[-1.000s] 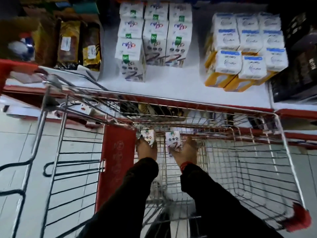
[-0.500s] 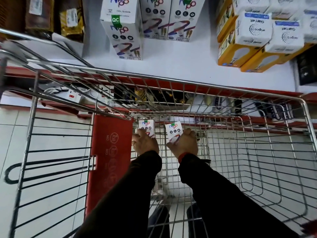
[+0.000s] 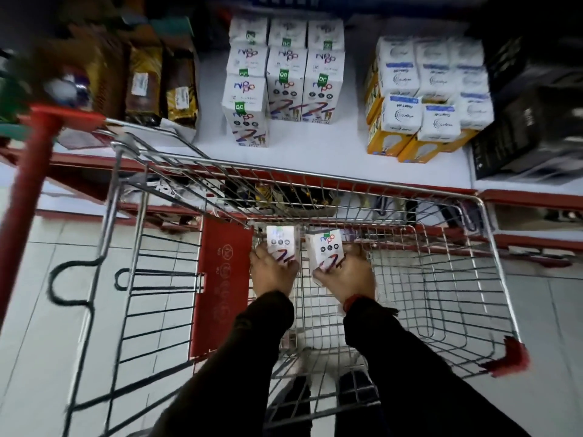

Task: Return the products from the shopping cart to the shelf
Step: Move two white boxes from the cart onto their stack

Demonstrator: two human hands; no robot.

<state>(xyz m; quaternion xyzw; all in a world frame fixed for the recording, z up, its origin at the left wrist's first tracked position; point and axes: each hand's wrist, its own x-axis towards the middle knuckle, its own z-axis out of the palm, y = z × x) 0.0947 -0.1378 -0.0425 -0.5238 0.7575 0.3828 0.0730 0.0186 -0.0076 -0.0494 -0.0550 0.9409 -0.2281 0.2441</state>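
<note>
Both my hands are down inside the wire shopping cart (image 3: 492,266). My left hand (image 3: 271,274) grips a small white bulb box (image 3: 280,242) with red and blue stripes. My right hand (image 3: 347,275) grips a second white bulb box (image 3: 326,249) of the same kind, tilted a little to the right. The two boxes stand side by side near the cart's front wall. On the white shelf (image 3: 315,152) beyond the cart stand several matching white boxes (image 3: 284,80) in rows.
Yellow-and-white bulb boxes (image 3: 426,102) are stacked on the shelf at the right, brown packets (image 3: 161,86) at the left, dark boxes (image 3: 530,115) at the far right. The cart's red flap (image 3: 220,288) hangs left of my hands. A red post (image 3: 28,190) stands at far left.
The view has tilted up and back, so more of the shelf shows. My hands have kept their hold on the two boxes and lifted them slightly inside the cart.
</note>
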